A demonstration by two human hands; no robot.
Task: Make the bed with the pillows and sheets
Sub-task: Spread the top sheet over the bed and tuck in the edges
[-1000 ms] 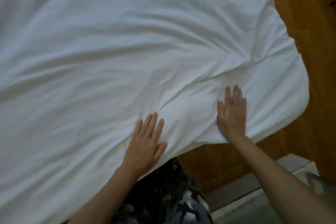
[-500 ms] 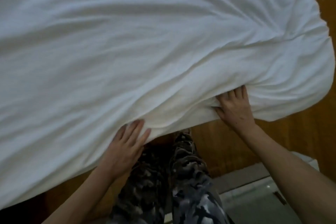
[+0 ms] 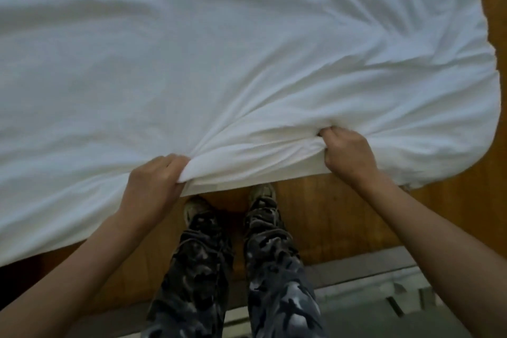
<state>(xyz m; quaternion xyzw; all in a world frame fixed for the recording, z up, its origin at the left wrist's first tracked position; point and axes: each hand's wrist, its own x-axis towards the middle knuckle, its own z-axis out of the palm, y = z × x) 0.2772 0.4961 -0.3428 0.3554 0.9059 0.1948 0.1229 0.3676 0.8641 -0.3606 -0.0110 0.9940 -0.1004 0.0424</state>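
Both hands are on the near edge of the soft white cotton sheet point(image 3: 219, 63) that spreads across the bed, and each grip is closed tight on a bunch of the fabric: the left hand point(image 3: 153, 186) has its fingers curled over a thick fold right at the hem, while the right hand point(image 3: 348, 153) pinches a gathered ridge a little further along toward the rounded corner point(image 3: 466, 145). Creases fan out from both fists across the cloth, which suggests it is under tension between them, and that looks like the reason for holding it this way, to tug the edge taut and square along the side of the bed. The hem hangs past the bed's edge over the warm brown wooden floor point(image 3: 343, 214), just above the person's camouflage-patterned trousers point(image 3: 271, 269) and shoes. No pillows are in view here, and there is no basket or other container in sight, so nothing to report inside one. I'd judge the sheet is mostly laid out but wrinkled, so the smoothing step is in hand
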